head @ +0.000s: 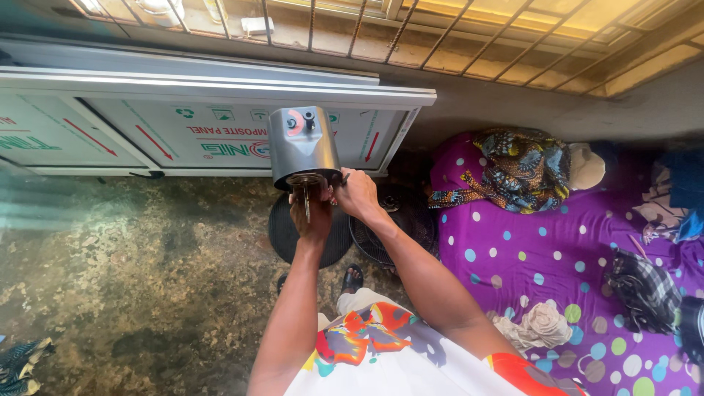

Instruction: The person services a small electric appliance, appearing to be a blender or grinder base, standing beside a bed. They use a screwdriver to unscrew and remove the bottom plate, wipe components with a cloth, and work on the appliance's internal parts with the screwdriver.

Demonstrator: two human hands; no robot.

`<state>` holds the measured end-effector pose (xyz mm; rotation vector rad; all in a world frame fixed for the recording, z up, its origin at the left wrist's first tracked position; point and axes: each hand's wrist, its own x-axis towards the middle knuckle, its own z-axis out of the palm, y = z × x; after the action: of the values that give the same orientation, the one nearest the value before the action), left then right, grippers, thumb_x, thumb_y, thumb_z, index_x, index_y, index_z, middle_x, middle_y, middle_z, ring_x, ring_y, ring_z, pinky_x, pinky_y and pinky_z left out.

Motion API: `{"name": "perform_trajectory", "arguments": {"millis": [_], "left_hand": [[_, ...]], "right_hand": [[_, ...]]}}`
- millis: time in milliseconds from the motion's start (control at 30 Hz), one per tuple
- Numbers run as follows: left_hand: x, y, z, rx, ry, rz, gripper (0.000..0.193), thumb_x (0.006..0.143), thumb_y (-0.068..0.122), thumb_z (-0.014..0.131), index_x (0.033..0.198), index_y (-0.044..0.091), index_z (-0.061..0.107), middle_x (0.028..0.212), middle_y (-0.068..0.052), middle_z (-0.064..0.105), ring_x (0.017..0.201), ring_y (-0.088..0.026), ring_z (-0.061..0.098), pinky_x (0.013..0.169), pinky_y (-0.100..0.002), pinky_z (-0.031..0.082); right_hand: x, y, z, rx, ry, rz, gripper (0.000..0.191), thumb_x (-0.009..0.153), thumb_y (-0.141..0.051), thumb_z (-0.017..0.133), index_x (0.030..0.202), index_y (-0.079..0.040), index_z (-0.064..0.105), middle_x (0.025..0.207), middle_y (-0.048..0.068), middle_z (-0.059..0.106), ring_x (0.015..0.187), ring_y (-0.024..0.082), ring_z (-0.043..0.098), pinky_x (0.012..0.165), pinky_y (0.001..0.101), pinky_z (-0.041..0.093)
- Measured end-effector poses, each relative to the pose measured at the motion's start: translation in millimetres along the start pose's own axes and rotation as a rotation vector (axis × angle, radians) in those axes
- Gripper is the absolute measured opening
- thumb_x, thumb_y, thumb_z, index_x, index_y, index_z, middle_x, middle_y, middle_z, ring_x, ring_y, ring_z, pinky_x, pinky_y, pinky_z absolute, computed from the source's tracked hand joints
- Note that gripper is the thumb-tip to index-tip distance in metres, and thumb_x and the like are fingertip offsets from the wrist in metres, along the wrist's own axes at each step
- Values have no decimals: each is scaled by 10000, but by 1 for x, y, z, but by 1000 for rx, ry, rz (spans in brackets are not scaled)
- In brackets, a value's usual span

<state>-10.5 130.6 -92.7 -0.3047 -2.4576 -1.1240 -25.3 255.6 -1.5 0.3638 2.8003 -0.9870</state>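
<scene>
The floor (132, 293) is mottled brown-green concrete and fills the left and lower part of the view. Landmark: the grey motor housing (302, 145), a rounded metal drum held up in the middle of the view, above the floor.

Behind the housing, a long white panel (183, 125) with red arrows leans along the wall, under a barred window (455, 37). Right of the housing lies a purple mattress (557, 257) with coloured dots. On it, well right of the housing, sits a bundle of patterned cloth (524, 170); further down and right are a checked cloth (639, 287) and a pale crumpled rag (541, 326).

Just below the housing, on the floor, lie two round black fan grilles (290, 235), side by side, partly hidden by the forearms.

A thin shaft (306, 205) sticks down from the underside of the housing.

The left hand (314, 216) is directly under the housing, fingers curled closed around its base by the shaft. The right hand (357, 192) is at the lower right edge of the housing, fingers pinched shut against its rim; whether it holds a small tool cannot be told.
</scene>
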Motion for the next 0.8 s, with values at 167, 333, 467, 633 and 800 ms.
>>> {"name": "perform_trajectory", "arguments": {"millis": [167, 333, 467, 633, 800], "left_hand": [[-6, -2, -7, 41, 34, 36, 217, 916, 225, 733, 1120, 158, 701, 1084, -148, 704, 969, -405, 670, 798, -522, 534], [-40, -14, -16, -16, 18, -1, 290, 937, 165, 718, 1223, 125, 689, 1076, -194, 727, 825, -392, 706, 680, -486, 571], [-80, -26, -37, -37, 5, -161, 227, 913, 182, 782, 1102, 137, 666, 859, -191, 717, 770, -401, 711, 675, -498, 566], [-88, -28, -70, -41, 45, -131, 439, 866, 87, 698, 1293, 143, 612, 870, -206, 721, 760, -407, 721, 668, -501, 583], [-56, -15, -81, 77, -213, -241, 656, 904, 132, 666, 1531, 148, 474, 768, -225, 717, 666, -424, 709, 630, -535, 571]], "right_hand": [[-8, -7, 5, -11, 54, 57, 310, 945, -315, 547, 851, -85, 733, 761, 181, 728, 825, 433, 700, 756, 537, 552], [-8, -6, 21, -95, 106, -8, 328, 984, -316, 529, 902, -48, 698, 834, 257, 708, 851, 481, 672, 776, 575, 530], [-8, -3, 26, -103, 112, -33, 333, 968, -335, 544, 896, -46, 694, 831, 249, 703, 847, 485, 666, 747, 585, 526], [-8, -7, 20, -85, 89, 1, 338, 963, -359, 557, 913, -57, 701, 804, 228, 710, 848, 471, 680, 749, 571, 529], [-6, -15, 9, -85, 39, 44, 381, 973, -410, 565, 888, -73, 724, 759, 158, 735, 860, 412, 708, 759, 526, 545]]}}
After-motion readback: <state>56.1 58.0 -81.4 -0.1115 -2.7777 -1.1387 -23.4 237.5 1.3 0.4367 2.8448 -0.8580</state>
